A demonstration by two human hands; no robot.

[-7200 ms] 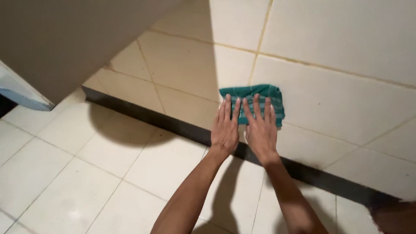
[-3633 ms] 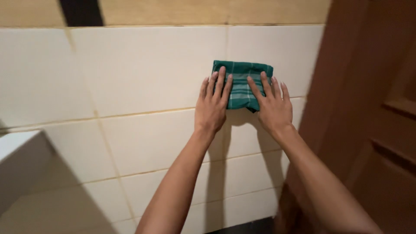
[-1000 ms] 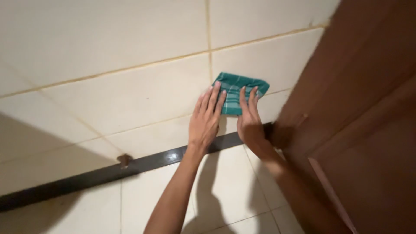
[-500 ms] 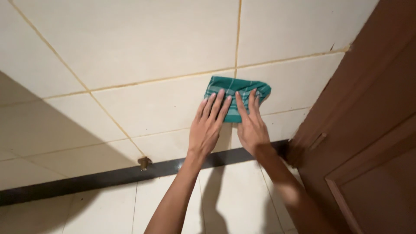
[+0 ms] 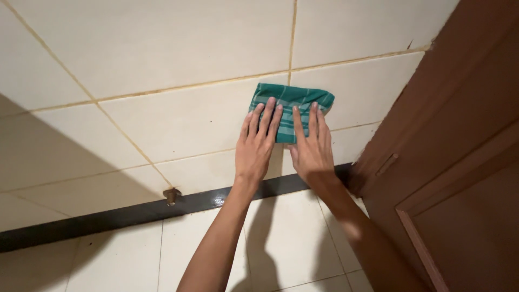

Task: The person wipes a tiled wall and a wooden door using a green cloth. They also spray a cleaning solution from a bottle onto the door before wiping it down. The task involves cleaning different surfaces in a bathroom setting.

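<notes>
The green cloth (image 5: 292, 108), folded and striped with paler lines, is lying flat against the cream wall tiles (image 5: 178, 54), low on the wall and just left of the brown wooden door (image 5: 459, 162). We are pressing it there with both hands. Our left hand (image 5: 257, 143) is lying on the lower left part of the cloth, its fingers (image 5: 266, 116) stretched out straight and held close together, the tips reaching up over the fabric. Our right hand (image 5: 311, 148) is lying just beside it, touching the lower right part of the cloth, its fingers (image 5: 313, 121) likewise spread flat and open, gripping nothing. Neither hand is curling round the cloth; both palms are simply bearing on it against the tile.

The cloth is sitting across a vertical grout line (image 5: 292, 38), with a horizontal grout line passing just above it. Below our wrists a dark strip (image 5: 108, 216) is running along the foot of the wall, meeting the door frame on the right. A small brownish stub (image 5: 171, 194) is sticking out at the top edge of that strip, well left of our hands. Beneath the strip the pale floor tiles (image 5: 124, 265) are showing, with our forearms casting shadows over them.
</notes>
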